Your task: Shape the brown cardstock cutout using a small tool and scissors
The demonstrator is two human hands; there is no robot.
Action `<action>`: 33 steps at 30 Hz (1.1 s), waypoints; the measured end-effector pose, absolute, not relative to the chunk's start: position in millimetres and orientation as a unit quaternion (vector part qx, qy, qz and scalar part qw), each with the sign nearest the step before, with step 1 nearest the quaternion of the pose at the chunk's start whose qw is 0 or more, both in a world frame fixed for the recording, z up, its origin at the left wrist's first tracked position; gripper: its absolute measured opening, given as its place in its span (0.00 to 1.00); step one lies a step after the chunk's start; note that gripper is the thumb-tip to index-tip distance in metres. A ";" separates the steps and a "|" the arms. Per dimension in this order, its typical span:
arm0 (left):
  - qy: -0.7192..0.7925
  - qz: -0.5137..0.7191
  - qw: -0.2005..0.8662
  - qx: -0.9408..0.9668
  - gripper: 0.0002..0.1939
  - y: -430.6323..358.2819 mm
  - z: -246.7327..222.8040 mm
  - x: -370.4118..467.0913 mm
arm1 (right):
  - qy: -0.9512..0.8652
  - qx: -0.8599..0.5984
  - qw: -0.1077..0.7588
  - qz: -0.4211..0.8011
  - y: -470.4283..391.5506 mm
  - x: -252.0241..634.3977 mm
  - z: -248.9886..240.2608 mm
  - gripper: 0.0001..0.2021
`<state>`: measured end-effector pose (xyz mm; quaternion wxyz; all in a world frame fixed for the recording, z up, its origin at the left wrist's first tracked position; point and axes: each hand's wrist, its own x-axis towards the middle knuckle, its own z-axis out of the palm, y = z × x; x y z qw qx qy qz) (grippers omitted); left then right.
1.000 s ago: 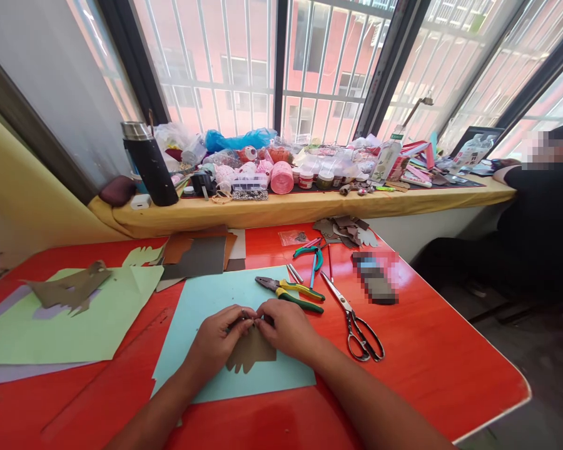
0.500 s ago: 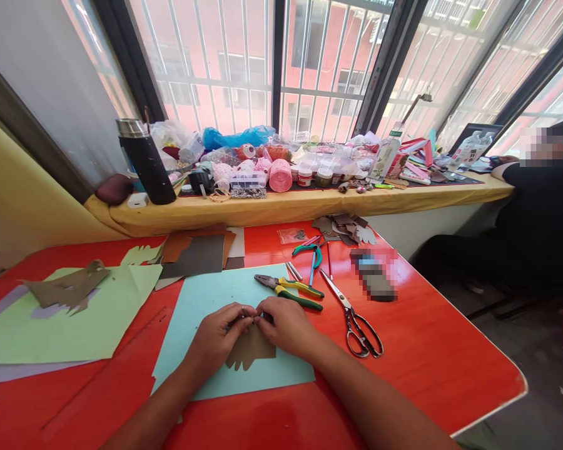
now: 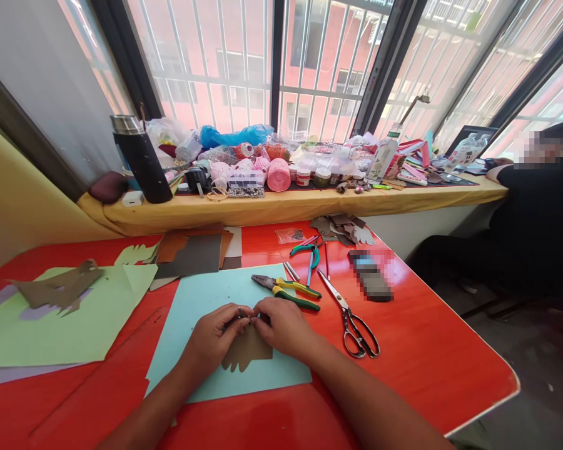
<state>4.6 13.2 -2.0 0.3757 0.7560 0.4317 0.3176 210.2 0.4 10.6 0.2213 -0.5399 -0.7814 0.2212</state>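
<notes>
My left hand (image 3: 218, 330) and my right hand (image 3: 284, 325) meet fingertip to fingertip, both closed in a pinch. Between and below them shows a flat brown piece (image 3: 249, 350) with a wavy, finger-like lower edge. Its upper part runs under my fingers, which grip it there. Any small item at the fingertips is hidden. Under the piece lies a light blue sheet (image 3: 169, 350). Pliers with yellow and green handles (image 3: 288, 292) rest just beyond my right hand, partly on the sheet. Large scissors (image 3: 349, 315) lie to the right with blades pointing away.
Brown and grey sheets (image 3: 192, 255) lie at the back left, near a green sheet (image 3: 94, 337) bearing a cut brown scrap (image 3: 59, 287). Teal-handled pliers (image 3: 307, 251), a small clear bag (image 3: 289, 235) and scraps (image 3: 340, 228) lie behind. A dark flask (image 3: 143, 162) stands on the crowded sill. A person (image 3: 539, 206) sits at right.
The whole view has shifted slightly, so things appear a little further left. My hands keep the same pinch over the brown piece, with no clear movement.
</notes>
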 end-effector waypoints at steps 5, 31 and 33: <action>0.425 0.329 0.367 0.759 0.12 14.2 -3.3 4.1 | -0.782 -0.544 0.218 0.214 0.9 209.7 10.8 0.04; 0.430 0.322 0.370 0.758 0.13 14.3 -3.1 5.0 | -0.784 -0.544 0.221 0.202 0.9 208.8 9.0 0.04; 0.429 0.321 0.370 0.759 0.13 14.6 -3.3 5.0 | -0.784 -0.544 0.217 0.205 1.0 209.1 10.7 0.04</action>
